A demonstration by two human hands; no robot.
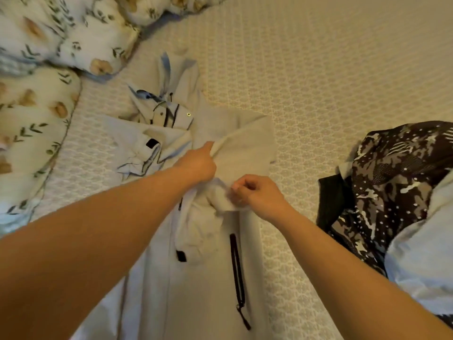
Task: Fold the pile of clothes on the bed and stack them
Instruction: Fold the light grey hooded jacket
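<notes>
Your left hand (198,163) grips a fold of the pale grey zip-up jacket (203,266) spread on the cream patterned bed (331,77). Your right hand (255,192) pinches another bunched fold just beside it. A dark camouflage-print garment (392,182) lies heaped at your right, and floral pillows (61,38) sit at upper left.

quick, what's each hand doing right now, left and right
Left hand: closed, gripping a fold of the pale jacket.
Right hand: closed, pinching the jacket's fabric edge.
</notes>
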